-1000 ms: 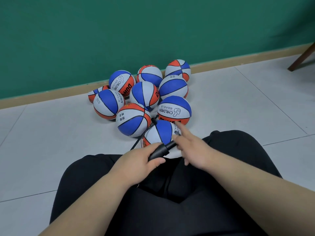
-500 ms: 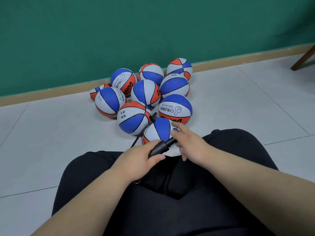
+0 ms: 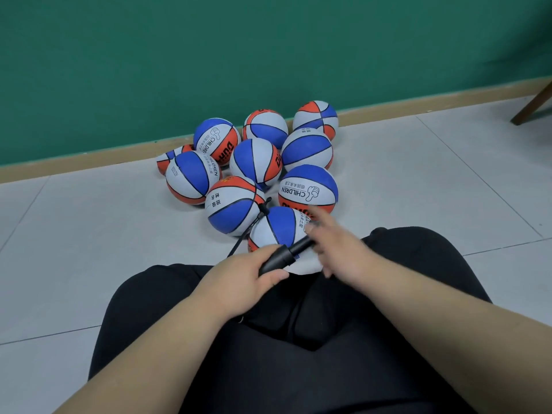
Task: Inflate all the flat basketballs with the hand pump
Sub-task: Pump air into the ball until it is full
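Note:
Several blue, white and orange basketballs (image 3: 257,162) lie clustered on the floor by the wall. The nearest ball (image 3: 277,228) sits just in front of my knees. My left hand (image 3: 242,279) grips the thick black body of the hand pump (image 3: 280,258). The pump's thinner end runs up under the thumb of my right hand (image 3: 337,249), which is blurred and holds that end with its index finger stretched out over the nearest ball. The thin black hose (image 3: 251,228) runs from the pump up between two balls.
I sit on the pale tiled floor (image 3: 89,228) with black trousers (image 3: 268,354) filling the lower view. A green wall (image 3: 209,55) with a tan skirting stands behind the balls. A brown furniture leg (image 3: 534,103) shows at the far right.
My right hand has shifted slightly right along the pump's end and is now blurred. More of the thin part of the pump shows. My left hand keeps its grip.

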